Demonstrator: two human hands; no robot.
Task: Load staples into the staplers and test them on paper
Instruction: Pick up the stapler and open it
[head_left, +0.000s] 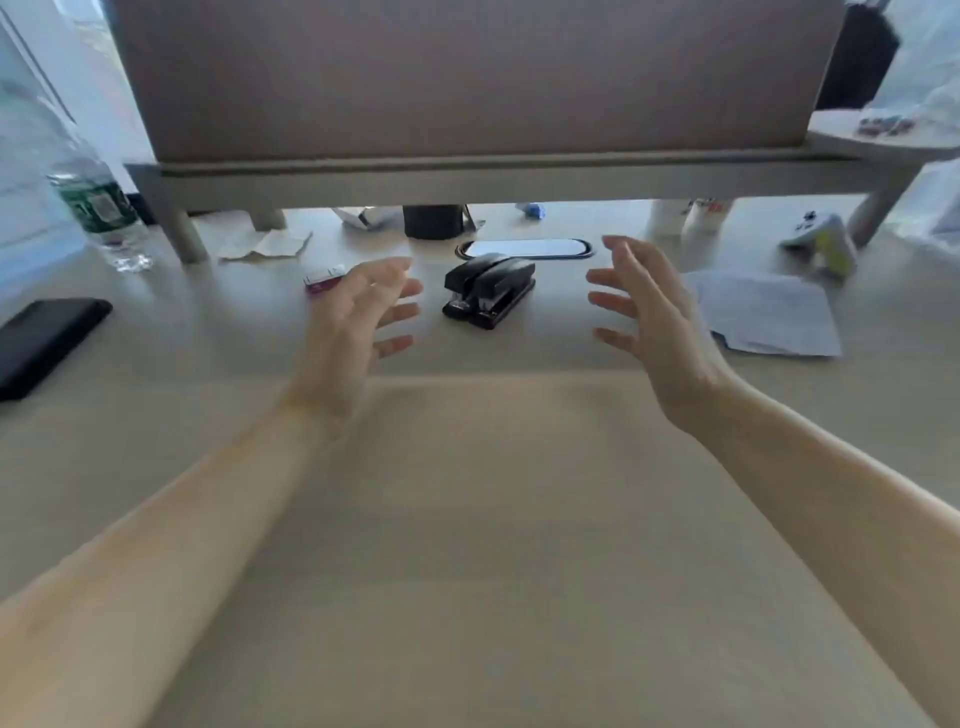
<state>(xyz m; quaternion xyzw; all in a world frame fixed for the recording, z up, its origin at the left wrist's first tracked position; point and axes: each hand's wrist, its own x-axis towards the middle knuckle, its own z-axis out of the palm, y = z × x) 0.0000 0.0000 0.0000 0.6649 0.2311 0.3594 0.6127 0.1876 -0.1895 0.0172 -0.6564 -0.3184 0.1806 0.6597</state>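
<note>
— So, where are the staplers?

— Two black staplers (488, 291) sit side by side, touching, on the table (467, 519) between my hands, just in front of the oval cable grommet (524, 248).

— And your hands?

— My left hand (353, 317) and right hand (649, 317) hover either side of them, fingers spread, holding nothing.

— Staples? Paper?

— A small maroon box (323, 278) lies just beyond my left hand; the paper sheets (769, 312) lie to the right.
</note>
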